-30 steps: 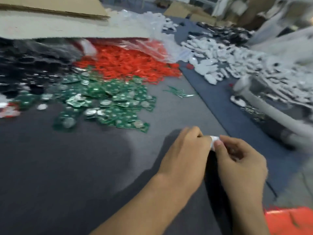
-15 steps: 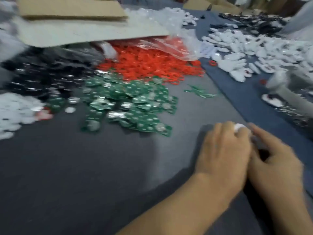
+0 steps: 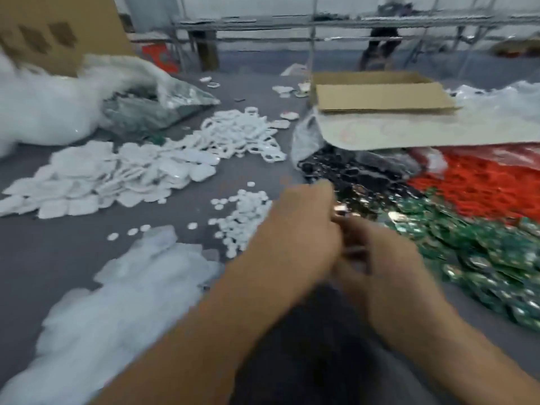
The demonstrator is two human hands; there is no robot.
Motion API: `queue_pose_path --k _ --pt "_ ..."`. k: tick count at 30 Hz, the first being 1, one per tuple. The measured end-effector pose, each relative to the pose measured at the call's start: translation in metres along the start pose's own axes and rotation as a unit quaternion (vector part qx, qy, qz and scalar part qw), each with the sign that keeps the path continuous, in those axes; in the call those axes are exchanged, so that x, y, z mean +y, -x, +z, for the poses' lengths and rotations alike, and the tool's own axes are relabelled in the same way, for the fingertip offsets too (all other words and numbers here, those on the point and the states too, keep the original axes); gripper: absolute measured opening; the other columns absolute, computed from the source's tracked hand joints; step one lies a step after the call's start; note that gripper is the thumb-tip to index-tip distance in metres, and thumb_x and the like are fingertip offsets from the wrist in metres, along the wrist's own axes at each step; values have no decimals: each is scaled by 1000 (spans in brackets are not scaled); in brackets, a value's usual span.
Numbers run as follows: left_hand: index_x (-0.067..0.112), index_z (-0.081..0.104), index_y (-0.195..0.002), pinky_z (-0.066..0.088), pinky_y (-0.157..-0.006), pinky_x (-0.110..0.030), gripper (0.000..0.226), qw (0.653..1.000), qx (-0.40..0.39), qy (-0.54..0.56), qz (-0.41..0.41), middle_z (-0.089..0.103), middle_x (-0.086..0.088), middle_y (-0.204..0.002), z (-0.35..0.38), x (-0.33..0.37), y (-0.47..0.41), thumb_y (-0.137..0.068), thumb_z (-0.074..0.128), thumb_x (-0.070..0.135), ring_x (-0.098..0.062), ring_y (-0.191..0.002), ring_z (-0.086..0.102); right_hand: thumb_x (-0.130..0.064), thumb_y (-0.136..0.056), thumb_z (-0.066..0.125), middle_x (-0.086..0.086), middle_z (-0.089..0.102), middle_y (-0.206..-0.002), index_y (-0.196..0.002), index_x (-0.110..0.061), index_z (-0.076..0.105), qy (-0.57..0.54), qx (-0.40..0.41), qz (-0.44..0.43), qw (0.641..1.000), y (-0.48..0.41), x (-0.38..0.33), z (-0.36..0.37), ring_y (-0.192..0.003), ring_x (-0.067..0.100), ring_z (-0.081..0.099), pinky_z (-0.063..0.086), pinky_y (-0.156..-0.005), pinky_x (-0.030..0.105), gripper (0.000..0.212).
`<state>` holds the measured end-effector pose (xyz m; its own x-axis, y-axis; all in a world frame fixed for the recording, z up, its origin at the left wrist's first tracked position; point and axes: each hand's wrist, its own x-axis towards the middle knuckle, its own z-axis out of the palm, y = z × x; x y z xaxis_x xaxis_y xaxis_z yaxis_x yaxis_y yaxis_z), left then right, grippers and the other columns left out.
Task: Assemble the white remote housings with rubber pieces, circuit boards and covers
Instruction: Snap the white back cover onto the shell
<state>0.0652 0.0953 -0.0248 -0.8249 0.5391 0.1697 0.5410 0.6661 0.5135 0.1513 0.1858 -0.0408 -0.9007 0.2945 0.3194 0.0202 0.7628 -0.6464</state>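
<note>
While both hands meet low over the grey table, left hand and right hand curl fingers toward each other; blur hides anything between them, so I can't tell the grip. White housings are heaped far left, white ring covers behind them, small white round pieces just left of the left hand. Green circuit boards spread right of the right hand, with red pieces, black pieces and a cardboard box beyond.

white housings left; green circuit boards, perhaps red rubber pieces, right
</note>
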Motion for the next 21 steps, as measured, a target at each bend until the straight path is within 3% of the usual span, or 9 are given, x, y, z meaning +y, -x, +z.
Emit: queue_pose_path --k 2,4,8,11,13,15,17,19,21 --pt "14 68 -103 53 -70 -35 17 997 -4 -46 -64 68 -9 -97 -50 -53 -20 -89 58 9 -26 -88 63 -22 -81 61 -8 73 -92 -99 -30 68 17 -39 -10 999 -41 -18 43 -84 11 67 52 -72 30 21" --pt "7 69 -103 57 -80 -43 19 988 38 -73 -134 68 -14 -101 -65 -93 -39 -89 57 4 -31 -94 65 -18 -85 62 2 74 -104 -110 -20 71 48 -73 -8 996 -87 -40 88 -96 22 67 52 -81 32 27" --pt "4 68 -104 54 -87 -46 18 987 55 -69 -133 66 -17 -104 -61 -135 -80 -91 56 4 -35 -101 64 -15 -83 58 13 70 -101 -99 -7 69 133 -86 13 987 -154 -49 140 -100 33 64 54 -79 37 20" --pt "3 70 -105 50 -82 -40 21 991 51 -63 -105 66 -18 -105 -49 -141 -115 -95 51 6 -34 -97 63 -16 -84 51 17 63 -108 -88 -10 59 201 -56 26 978 -191 -35 150 -104 34 57 41 -73 33 11" --pt "3 69 -110 48 -80 -37 21 993 30 -69 -94 67 -18 -112 -39 -141 -137 -99 51 8 -33 -102 64 -17 -88 52 19 61 -110 -91 -10 58 241 -20 41 969 -212 -19 147 -105 35 55 35 -72 34 10" --pt "3 66 -109 47 -80 -36 19 994 -5 -80 -71 66 -19 -116 -29 -141 -155 -101 51 11 -33 -107 63 -15 -91 55 20 63 -106 -89 -6 60 251 1 70 966 -227 -4 145 -98 35 59 37 -68 34 11" --pt "5 64 -112 50 -94 -41 19 993 -45 -94 -62 61 -19 -124 -19 -141 -164 -103 50 15 -35 -115 59 -10 -92 54 17 66 -100 -90 -4 64 256 15 82 963 -232 6 147 -92 33 62 41 -63 34 12" --pt "7 63 -115 47 -103 -48 21 993 -46 -88 -64 57 -18 -129 -15 -142 -166 -103 50 18 -36 -120 55 -7 -91 52 14 66 -94 -91 -8 66 246 32 67 966 -228 8 147 -89 32 61 45 -63 35 15" --pt "9 59 -125 45 -104 -47 25 996 -24 -37 -74 56 -17 -133 -21 -141 -161 -102 53 17 -34 -123 55 -7 -87 53 11 66 -88 -86 -10 63 184 41 56 980 -221 3 140 -83 31 60 47 -64 36 11"
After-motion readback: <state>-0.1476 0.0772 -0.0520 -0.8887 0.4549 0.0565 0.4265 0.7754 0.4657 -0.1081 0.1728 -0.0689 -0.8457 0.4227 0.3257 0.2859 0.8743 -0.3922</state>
